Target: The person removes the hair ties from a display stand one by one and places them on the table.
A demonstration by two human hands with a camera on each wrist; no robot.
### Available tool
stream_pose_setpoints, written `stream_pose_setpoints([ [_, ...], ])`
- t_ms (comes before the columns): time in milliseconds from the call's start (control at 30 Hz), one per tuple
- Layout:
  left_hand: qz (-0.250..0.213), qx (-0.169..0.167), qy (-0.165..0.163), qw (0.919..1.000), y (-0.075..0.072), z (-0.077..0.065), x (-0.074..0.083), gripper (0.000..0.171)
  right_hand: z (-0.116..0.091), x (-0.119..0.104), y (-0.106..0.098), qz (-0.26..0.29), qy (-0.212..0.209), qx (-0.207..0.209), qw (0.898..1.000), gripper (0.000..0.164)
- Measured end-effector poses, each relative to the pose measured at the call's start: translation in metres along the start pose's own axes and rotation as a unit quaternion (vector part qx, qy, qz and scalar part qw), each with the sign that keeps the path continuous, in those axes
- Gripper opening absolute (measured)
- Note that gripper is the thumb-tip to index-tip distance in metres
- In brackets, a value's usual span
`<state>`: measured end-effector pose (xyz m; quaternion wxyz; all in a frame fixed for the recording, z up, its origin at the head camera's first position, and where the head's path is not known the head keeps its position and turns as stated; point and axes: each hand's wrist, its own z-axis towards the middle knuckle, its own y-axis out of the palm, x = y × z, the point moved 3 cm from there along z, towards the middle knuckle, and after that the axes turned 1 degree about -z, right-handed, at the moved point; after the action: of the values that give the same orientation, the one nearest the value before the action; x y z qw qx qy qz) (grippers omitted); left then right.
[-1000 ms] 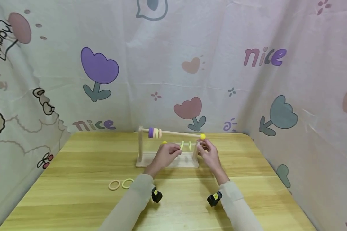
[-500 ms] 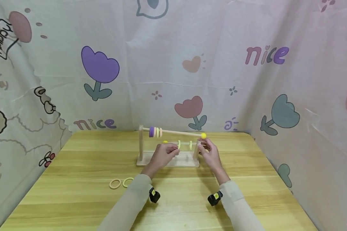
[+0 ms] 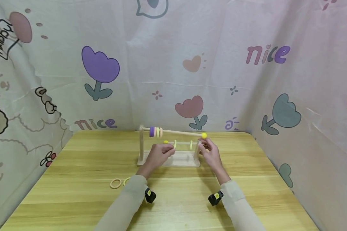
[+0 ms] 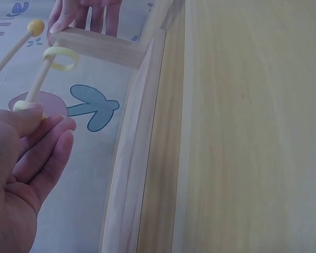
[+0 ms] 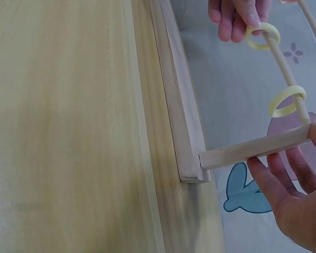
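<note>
My left hand (image 3: 159, 155) pinches a pale yellow ring (image 3: 174, 145) between thumb and fingers. This ring is around the lower rod (image 5: 284, 66) of a wooden stand (image 3: 182, 161), near the rod's yellow ball end (image 3: 165, 141). Another yellow ring (image 5: 278, 107) hangs on the same rod, close to the short post (image 5: 253, 147). My right hand (image 3: 211, 155) grips the top of that post, thumb on one side and fingers on the other. Purple rings (image 3: 151, 131) and several paler rings (image 3: 161, 132) sit together on the upper rod (image 3: 182, 132), towards the tall post (image 3: 141, 144).
A peach ring (image 3: 111, 183) lies flat on the wooden table (image 3: 75, 199), left of the stand. Beside it is a yellow ring (image 3: 124, 183), partly hidden by my left sleeve. The upper rod's yellow ball (image 3: 204, 136) sticks out just above my right hand. A printed cloth (image 3: 150, 64) hangs behind the table.
My left hand has moved left along the lower rod with the yellow ring, towards the ball end. The other yellow ring and my right hand have stayed in place.
</note>
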<state>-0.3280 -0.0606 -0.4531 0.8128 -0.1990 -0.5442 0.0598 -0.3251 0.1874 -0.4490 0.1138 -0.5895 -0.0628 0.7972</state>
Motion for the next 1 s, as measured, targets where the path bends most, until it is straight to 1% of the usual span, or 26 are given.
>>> stream_pose_setpoints([
  [200, 0.005, 0.01, 0.006, 0.9999, -0.005, -0.002, -0.002, 0.019, 0.001, -0.002, 0.002, -0.008, 0.006, 0.003, 1.0, 0.026],
  [467, 0.014, 0.01, 0.009, 0.9998, -0.009, -0.006, -0.002, 0.02, 0.0, 0.0, 0.001, -0.008, 0.006, 0.005, 1.0, 0.027],
  [700, 0.029, 0.03, 0.018, 0.999, -0.015, -0.013, -0.002, 0.017, -0.001, 0.0, 0.001, -0.006, 0.008, 0.003, 1.0, 0.026],
  [867, 0.038, 0.039, 0.009, 0.9985, -0.018, -0.014, -0.002, 0.013, 0.0, 0.001, 0.0, 0.0, 0.0, 0.0, 1.0, 0.027],
  [1000, 0.038, 0.037, 0.007, 0.9986, -0.021, -0.015, -0.001, 0.015, 0.001, 0.001, 0.0, 0.002, -0.008, 0.003, 1.0, 0.027],
])
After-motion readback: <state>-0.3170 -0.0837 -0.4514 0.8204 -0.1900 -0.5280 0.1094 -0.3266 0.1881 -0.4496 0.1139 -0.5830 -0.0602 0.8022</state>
